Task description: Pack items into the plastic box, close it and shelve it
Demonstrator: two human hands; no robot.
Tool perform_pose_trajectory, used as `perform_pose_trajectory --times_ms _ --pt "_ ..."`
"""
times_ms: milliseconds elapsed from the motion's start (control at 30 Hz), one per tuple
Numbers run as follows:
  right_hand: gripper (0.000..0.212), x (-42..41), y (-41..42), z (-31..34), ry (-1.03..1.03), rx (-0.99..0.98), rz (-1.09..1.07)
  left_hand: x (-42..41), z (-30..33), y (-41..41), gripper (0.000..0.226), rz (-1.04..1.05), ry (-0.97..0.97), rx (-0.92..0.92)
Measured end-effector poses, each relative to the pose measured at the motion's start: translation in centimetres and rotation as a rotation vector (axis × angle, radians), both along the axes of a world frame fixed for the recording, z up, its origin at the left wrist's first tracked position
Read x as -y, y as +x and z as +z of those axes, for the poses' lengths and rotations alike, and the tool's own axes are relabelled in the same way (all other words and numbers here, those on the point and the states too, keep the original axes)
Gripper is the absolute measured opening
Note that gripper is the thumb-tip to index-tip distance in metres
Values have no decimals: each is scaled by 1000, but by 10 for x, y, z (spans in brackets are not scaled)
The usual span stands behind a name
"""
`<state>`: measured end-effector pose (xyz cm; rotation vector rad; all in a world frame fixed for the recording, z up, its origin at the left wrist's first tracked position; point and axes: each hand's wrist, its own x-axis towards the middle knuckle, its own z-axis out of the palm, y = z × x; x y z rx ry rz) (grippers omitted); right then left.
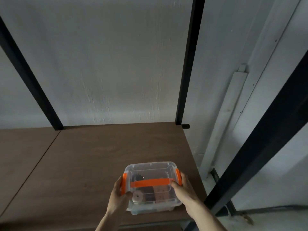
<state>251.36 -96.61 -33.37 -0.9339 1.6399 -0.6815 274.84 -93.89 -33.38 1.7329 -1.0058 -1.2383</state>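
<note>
A clear plastic box with its lid on, an orange handle across the top and an orange latch on each side, sits on the brown wooden shelf near its front right corner. Dark round items show through the lid. My left hand grips the box's left side at the orange latch. My right hand holds the right side, fingers by the other latch.
Black metal uprights of the shelf frame stand at the back, and a thick black post runs along the right. A grey wall is behind. White conduit runs down the wall to the right of the shelf.
</note>
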Motion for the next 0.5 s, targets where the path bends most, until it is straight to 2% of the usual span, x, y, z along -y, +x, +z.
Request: perform_pose_trajectory --times_ms 333,433,500 --pt "64 -3 -1 -12 -47 -74 59 1 -17 2 84 -25 28 52" --pt "72 -7 -1 -13 -55 -143 77 0 -16 0 78 -36 41 116" --pt "79 -11 -4 -11 -101 -292 94 -2 -11 -2 67 -41 20 192"
